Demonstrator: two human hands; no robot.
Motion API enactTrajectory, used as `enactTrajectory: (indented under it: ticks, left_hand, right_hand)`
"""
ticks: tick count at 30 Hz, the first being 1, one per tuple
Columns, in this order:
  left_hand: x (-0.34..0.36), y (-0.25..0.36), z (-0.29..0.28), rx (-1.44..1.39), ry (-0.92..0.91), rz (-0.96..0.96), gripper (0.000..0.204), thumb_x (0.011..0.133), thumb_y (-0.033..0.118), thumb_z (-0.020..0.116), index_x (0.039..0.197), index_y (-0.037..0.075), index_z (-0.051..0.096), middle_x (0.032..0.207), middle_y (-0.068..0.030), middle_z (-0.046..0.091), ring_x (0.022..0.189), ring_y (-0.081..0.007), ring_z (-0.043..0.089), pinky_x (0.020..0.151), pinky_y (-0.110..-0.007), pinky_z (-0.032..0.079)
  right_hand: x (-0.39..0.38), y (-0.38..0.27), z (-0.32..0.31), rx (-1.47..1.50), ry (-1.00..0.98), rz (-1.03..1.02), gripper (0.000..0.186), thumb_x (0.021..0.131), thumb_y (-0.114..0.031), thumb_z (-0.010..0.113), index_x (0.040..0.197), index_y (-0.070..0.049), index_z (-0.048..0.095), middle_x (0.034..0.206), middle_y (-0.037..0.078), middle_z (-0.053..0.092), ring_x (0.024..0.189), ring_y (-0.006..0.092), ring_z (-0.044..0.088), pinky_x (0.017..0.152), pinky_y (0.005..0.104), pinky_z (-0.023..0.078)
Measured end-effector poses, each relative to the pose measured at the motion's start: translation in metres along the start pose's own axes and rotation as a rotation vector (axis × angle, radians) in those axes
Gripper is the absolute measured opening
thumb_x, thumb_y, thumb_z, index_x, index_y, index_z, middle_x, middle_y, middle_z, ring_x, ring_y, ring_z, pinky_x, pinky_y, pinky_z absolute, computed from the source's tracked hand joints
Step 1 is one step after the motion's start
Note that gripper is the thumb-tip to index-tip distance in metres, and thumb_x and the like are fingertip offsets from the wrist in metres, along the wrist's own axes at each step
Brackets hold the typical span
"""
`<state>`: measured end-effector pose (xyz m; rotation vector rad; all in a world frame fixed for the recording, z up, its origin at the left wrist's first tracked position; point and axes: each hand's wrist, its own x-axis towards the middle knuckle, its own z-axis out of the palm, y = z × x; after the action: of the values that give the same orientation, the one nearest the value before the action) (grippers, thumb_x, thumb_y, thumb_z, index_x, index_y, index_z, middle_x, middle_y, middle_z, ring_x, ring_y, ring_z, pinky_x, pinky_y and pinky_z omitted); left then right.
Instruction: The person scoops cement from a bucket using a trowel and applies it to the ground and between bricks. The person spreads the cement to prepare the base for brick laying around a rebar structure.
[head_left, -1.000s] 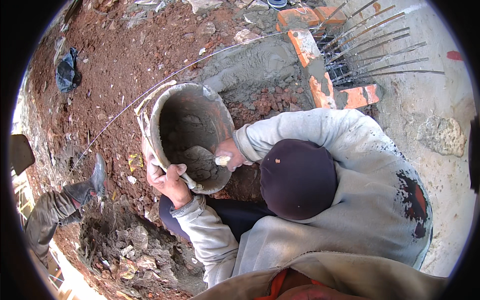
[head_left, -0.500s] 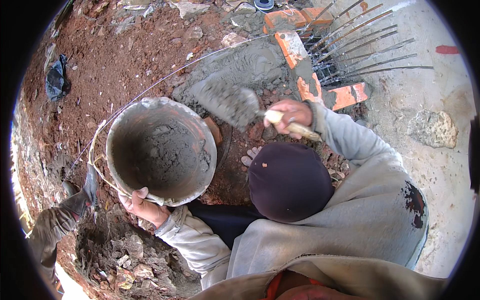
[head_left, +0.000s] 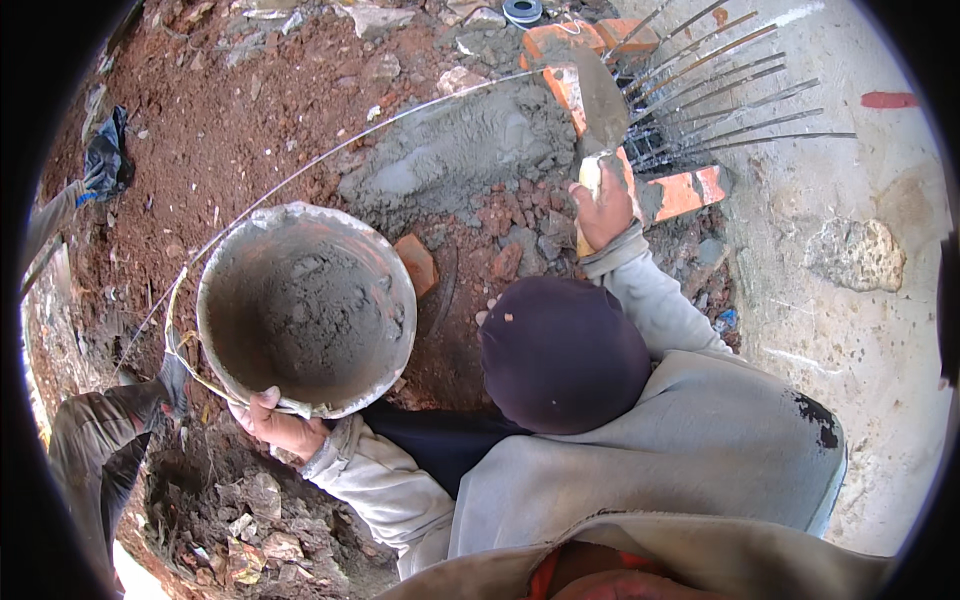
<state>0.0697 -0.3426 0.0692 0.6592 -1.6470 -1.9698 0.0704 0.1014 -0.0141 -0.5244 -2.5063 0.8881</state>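
Note:
My left hand [head_left: 280, 423] grips the near rim of a round bucket [head_left: 242, 320], which is tilted and has wet grey mortar [head_left: 330, 300] inside. My right hand [head_left: 604, 212] is closed around the pale handle of a trowel [head_left: 603, 105]. The trowel's blade points away from me, over or against the orange bricks beside the steel rods; I cannot tell if it touches them. Left of the blade, a bed of wet mortar [head_left: 460, 150] is spread on the ground. My knee [head_left: 565, 355], in dark cloth, is between my arms.
Steel rods [head_left: 740, 105] stick out over the bricks [head_left: 685, 194] toward a concrete surface [head_left: 830, 330]. A string [head_left: 330, 150] runs across the soil to the bricks. Another person's leg [head_left: 100, 430] is at the left, with an arm [head_left: 55, 220] by a dark plastic bag [head_left: 108, 150].
My right hand has swung the trowel forward from above the mortar bed to the bricks. Its mortar load no longer shows on the blade. Another person's arm has appeared at the left edge.

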Motion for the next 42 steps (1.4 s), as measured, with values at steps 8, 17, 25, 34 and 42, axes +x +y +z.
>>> enactTrajectory:
  ticks: [8,17,25,34,42]
  left_hand:
    - [0.005,0.000,-0.008,-0.012,0.051,-0.059,0.064,0.056,0.006,0.056,0.119,-0.004,0.054,0.115,-0.0121,0.059,0.100,-0.0271,0.057,0.097,-0.036,0.043]
    - [0.007,-0.004,-0.009,-0.095,0.016,-0.024,0.053,0.061,0.005,0.053,0.113,-0.007,0.055,0.104,-0.0148,0.061,0.091,-0.0275,0.062,0.086,-0.038,0.051]
    - [0.010,-0.007,-0.011,-0.109,-0.004,-0.089,0.066,0.056,0.006,0.054,0.121,-0.005,0.053,0.113,-0.0133,0.060,0.096,-0.0277,0.059,0.093,-0.037,0.046]
    - [0.015,-0.007,-0.025,-0.158,0.027,-0.089,0.064,0.057,0.006,0.054,0.120,-0.005,0.053,0.114,-0.0147,0.059,0.100,-0.0274,0.058,0.095,-0.037,0.045]
    - [0.013,-0.007,-0.025,-0.122,0.045,-0.042,0.050,0.063,0.009,0.054,0.110,-0.007,0.056,0.106,-0.0133,0.061,0.095,-0.0265,0.060,0.090,-0.037,0.047]
  right_hand:
    - [-0.029,0.005,-0.006,0.660,-0.458,0.638,0.031,0.095,-0.030,0.047,0.102,0.001,0.049,0.070,0.012,0.053,0.052,0.0202,0.055,0.037,0.0372,0.047]
    - [0.016,0.044,0.058,0.898,-0.489,0.959,0.027,0.097,-0.033,0.047,0.104,-0.007,0.049,0.093,0.009,0.052,0.063,0.0236,0.056,0.041,0.0433,0.051]
    - [0.050,0.040,0.038,0.642,-0.610,0.792,0.034,0.096,-0.034,0.050,0.105,-0.001,0.052,0.090,0.013,0.054,0.067,0.0248,0.060,0.044,0.0459,0.054]
    - [0.071,0.021,0.036,0.595,-0.691,0.814,0.035,0.096,-0.035,0.049,0.105,-0.001,0.051,0.087,0.012,0.054,0.063,0.0261,0.057,0.044,0.0440,0.053]
    - [0.070,0.029,0.055,0.725,-0.654,0.872,0.033,0.095,-0.034,0.051,0.107,-0.003,0.051,0.090,0.013,0.054,0.068,0.0284,0.061,0.048,0.0479,0.056]
